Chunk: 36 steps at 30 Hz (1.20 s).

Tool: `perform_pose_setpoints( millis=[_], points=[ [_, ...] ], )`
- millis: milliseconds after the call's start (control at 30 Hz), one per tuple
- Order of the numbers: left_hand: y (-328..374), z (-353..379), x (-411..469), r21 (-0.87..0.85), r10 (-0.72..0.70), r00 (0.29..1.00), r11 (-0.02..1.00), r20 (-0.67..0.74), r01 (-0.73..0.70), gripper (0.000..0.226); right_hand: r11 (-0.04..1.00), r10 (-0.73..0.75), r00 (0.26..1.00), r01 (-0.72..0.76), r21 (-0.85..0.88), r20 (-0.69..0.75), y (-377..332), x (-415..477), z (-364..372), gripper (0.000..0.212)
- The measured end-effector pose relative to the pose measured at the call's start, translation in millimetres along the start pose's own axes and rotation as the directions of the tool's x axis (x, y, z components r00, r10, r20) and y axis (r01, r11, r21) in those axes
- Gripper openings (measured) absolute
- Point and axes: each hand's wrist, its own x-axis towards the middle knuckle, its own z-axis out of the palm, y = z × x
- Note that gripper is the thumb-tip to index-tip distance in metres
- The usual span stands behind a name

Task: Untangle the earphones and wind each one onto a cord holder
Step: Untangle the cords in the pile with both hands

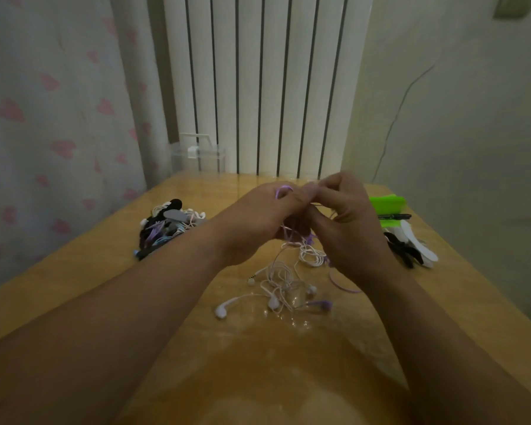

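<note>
Above the middle of the wooden table (pixel 105 271), my left hand (pixel 258 219) and my right hand (pixel 347 216) meet, both with curled fingers. A purple earphone cord (pixel 284 190) loops over my left fingers, and my right fingers pinch a cord beside it. A tangle of white and purple earphones (pixel 282 277) hangs from my hands and spreads on the table below. White earbuds (pixel 221 311) and a purple earbud (pixel 322 304) lie at the near side. What sits inside my palms is hidden.
A pile of wound earphones on holders (pixel 166 228) lies at the left. At the right sit green cord holders (pixel 388 205), a black pen (pixel 394 216), and black and white holders (pixel 411 246). A clear box (pixel 196 157) stands at the back by the radiator.
</note>
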Motion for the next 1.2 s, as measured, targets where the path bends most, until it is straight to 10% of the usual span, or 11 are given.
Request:
perform_pose_setpoints(
  millis=[100, 233, 400, 700, 1000, 1200],
  points=[
    [0.0, -3.7, 0.5, -0.271, -0.052, 0.999, 0.961, -0.013, 0.046, 0.035, 0.982, 0.060, 0.996, -0.048, 0.182, -0.063, -6.6, 0.2, -1.2, 0.024],
    [8.1, -11.3, 2.1, -0.487, -0.055, 0.997, 0.873, -0.045, 0.027, 0.027, 0.716, 0.348, 0.937, -0.248, 0.653, -0.026, -12.1, 10.4, -10.2, 0.031],
    [30.8, -26.6, 10.9, -0.723, 0.035, 0.999, 0.690, -0.029, -0.045, 0.031, 0.722, 0.123, 0.789, -0.487, 0.492, 0.601, -20.1, -5.4, -2.0, 0.028],
    [65.6, -121.0, 11.6, -0.888, 0.023, 0.909, 0.206, -0.415, -0.411, 0.038, 0.435, 0.279, 0.829, -0.559, 0.706, 0.485, 6.7, 3.8, -30.5, 0.026],
    [56.1, -160.7, -0.1, -0.710, -0.113, 0.710, 0.263, -0.695, -0.653, 0.037, 0.254, 0.183, 0.767, -0.641, 0.724, 0.615, 5.4, 4.6, -31.7, 0.028],
    [52.8, -153.9, -1.0, -0.726, -0.079, 0.749, 0.332, -0.658, -0.602, 0.036, 0.409, 0.368, 0.802, -0.593, 0.693, 0.470, 14.7, 5.6, -23.5, 0.026]
  ],
)
